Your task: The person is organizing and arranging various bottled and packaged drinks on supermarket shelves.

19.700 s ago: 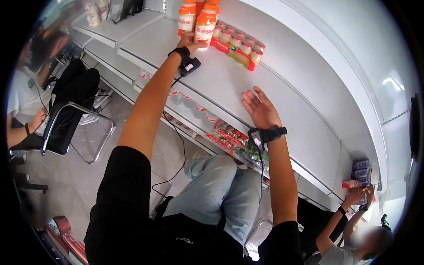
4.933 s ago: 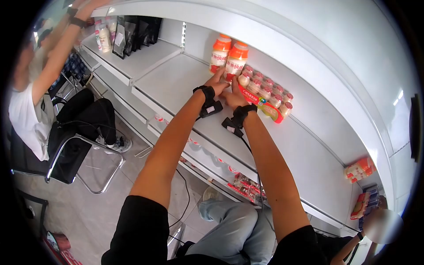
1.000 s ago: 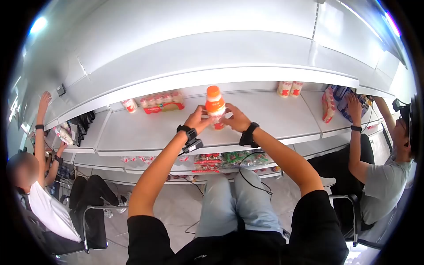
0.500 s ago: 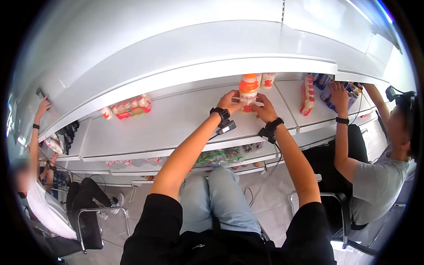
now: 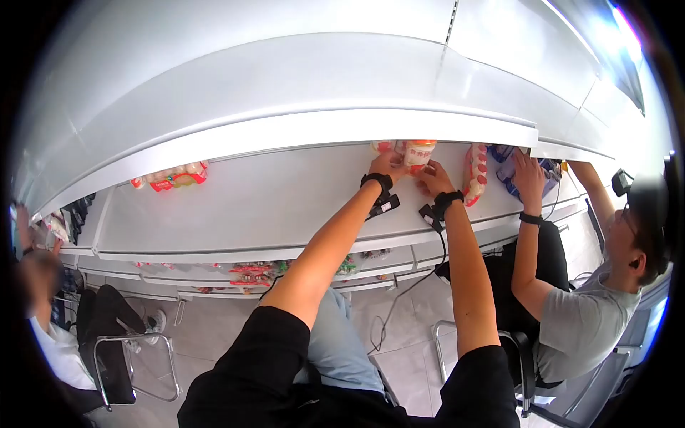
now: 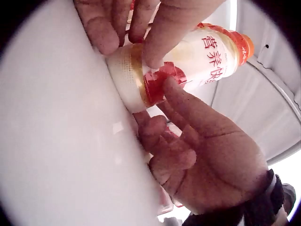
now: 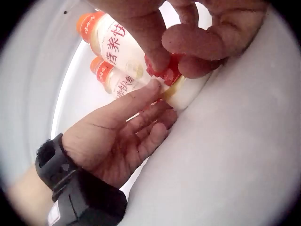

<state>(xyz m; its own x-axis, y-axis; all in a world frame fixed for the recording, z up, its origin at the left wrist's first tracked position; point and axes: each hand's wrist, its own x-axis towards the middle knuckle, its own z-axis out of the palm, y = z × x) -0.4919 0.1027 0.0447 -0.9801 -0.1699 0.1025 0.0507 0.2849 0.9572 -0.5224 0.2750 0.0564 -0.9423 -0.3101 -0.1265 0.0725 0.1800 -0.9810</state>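
Both hands hold a white drink bottle with an orange cap and red lettering point(image 5: 419, 153), standing on the white shelf point(image 5: 264, 200) under the upper shelf's edge. From the left, my left hand point(image 5: 389, 167) has thumb and fingers round its lower part; the left wrist view shows the bottle's base point(image 6: 124, 80) right at the shelf surface. My right hand point(image 5: 434, 180) grips low on the opposite side, its thumb on the red part of the label. Beside it stands a second orange-capped bottle point(image 7: 115, 77), seen in the right wrist view. The upper shelf hides the caps in the head view.
A red-wrapped pack of small bottles point(image 5: 476, 175) stands just right of my hands, then blue packs point(image 5: 510, 178) that another person's hand point(image 5: 528, 182) touches. Another small-bottle pack point(image 5: 175, 176) lies far left. The upper shelf edge point(image 5: 321, 132) overhangs; bagged goods point(image 5: 253, 272) fill a lower shelf.
Both hands have carried the bottle rightward along the shelf and farther in, beside the other bottles. The head view has turned to the right.
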